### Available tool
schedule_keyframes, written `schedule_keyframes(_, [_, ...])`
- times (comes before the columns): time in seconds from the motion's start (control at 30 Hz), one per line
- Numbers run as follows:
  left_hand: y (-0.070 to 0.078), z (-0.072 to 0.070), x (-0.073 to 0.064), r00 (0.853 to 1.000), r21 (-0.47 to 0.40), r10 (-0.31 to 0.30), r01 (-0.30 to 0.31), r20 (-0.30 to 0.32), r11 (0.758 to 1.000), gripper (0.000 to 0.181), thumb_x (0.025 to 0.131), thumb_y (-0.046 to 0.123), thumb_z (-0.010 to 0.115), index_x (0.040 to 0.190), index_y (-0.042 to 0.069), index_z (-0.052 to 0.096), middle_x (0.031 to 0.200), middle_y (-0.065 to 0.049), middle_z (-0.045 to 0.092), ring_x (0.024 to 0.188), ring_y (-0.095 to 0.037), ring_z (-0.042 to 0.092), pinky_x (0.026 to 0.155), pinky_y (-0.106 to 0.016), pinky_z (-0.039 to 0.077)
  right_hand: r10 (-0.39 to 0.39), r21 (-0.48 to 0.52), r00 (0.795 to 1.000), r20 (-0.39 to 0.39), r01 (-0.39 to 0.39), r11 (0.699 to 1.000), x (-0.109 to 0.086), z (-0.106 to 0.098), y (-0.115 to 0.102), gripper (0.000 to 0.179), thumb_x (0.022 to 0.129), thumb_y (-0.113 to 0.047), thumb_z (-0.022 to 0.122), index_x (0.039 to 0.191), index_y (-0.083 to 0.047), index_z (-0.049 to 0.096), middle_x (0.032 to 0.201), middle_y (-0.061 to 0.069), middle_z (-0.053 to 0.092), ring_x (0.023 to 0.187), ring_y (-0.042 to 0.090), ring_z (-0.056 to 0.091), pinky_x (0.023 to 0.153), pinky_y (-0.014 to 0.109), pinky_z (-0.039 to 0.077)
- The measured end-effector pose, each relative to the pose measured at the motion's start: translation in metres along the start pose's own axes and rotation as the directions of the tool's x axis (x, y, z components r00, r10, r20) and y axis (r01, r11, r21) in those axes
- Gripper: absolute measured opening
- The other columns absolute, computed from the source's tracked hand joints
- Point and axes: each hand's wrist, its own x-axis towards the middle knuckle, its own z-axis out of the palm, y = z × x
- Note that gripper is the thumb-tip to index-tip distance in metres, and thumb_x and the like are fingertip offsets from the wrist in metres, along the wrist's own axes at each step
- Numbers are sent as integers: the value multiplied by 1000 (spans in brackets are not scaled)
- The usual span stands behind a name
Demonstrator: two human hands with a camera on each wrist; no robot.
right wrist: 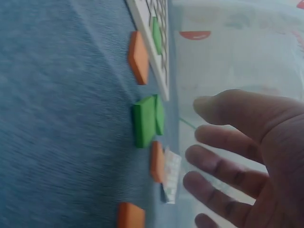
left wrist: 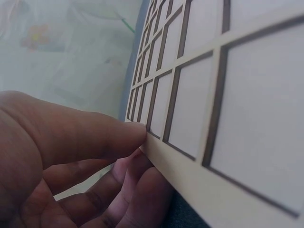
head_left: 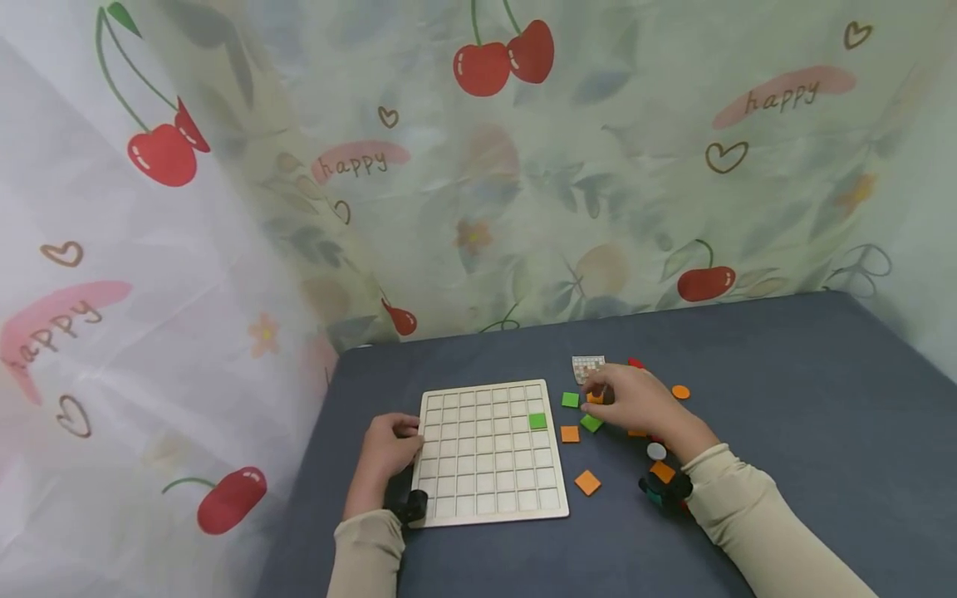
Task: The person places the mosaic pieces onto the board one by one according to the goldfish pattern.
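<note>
The tabletop (head_left: 807, 399) is dark blue-grey, and in the right wrist view its surface has a woven texture. Behind it and along its left side hangs a pale sheet (head_left: 426, 257) printed with cherries, leaves, hearts and the word "happy"; a plainer pale surface bounds the right.

A square grid board (head_left: 486, 461) lies flat on the tabletop between the two forearms, nearer the left, with one green tile (head_left: 537, 421) seated in a cell of its right-hand part. The left hand (head_left: 390, 447) is at the board's left edge: its thumb presses the upper face of the rim while the other fingers curl against the edge and beneath, pinching it.

The right hand (head_left: 641, 402) hovers to the right of the board, its fingers loosely bent and well parted, with nothing between them. Around and below its fingertips lie loose pieces: a square green piece (head_left: 571, 399), a square orange piece (head_left: 570, 434) just beside the board and, nearer the viewer, an orange diamond-set piece (head_left: 588, 482). A printed card (head_left: 587, 365) lies just beyond the fingertips, and an orange disc (head_left: 680, 392) lies right of the hand.
</note>
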Motion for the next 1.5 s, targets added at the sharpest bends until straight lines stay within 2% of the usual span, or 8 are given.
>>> schedule_keyframes(0.17, [-3,0,0,1000,-18,0,0,8,1000,32,92,1,71,123,-4,73,104,-17,69,85,-24,68,68,-35,60,41,-22,999,36,-40,999,-1,12,4,20,91,-34,84,103,-19,79,95,-5,73,85,11,64,75,37,53])
schedule_keyframes(0.47, [0,0,-2,1000,-19,8,-8,5,1000,31,92,1,70,122,-4,74,102,-16,69,83,-23,67,67,-34,59,94,-41,995,41,-92,995,-4,19,0,26,87,-38,87,102,-18,79,89,-6,69,80,10,59,75,37,51])
schedule_keyframes(0.83, [0,0,-1,1000,-19,2,-2,-3,1000,31,91,1,71,122,-4,74,102,-16,69,87,-24,67,68,-34,60,78,-51,996,31,-76,996,-6,21,-2,24,87,-36,87,103,-19,81,90,-5,69,81,9,60,73,36,51])
schedule_keyframes(1.07, [0,0,-2,1000,-37,8,-8,-4,999,31,92,0,71,122,-5,74,101,-16,69,86,-25,66,67,-34,60,112,-73,993,36,-109,991,-8,19,-3,30,83,-41,89,100,-18,78,88,-6,67,76,10,57,70,34,49])
schedule_keyframes(1.5, [-2,1,-1,1000,-36,-1,1,-3,999,30,92,0,70,122,-4,74,102,-16,68,86,-24,66,67,-34,60,119,-70,992,40,-116,991,-8,17,-4,24,86,-30,85,105,-17,80,94,-5,70,81,10,60,76,38,55])
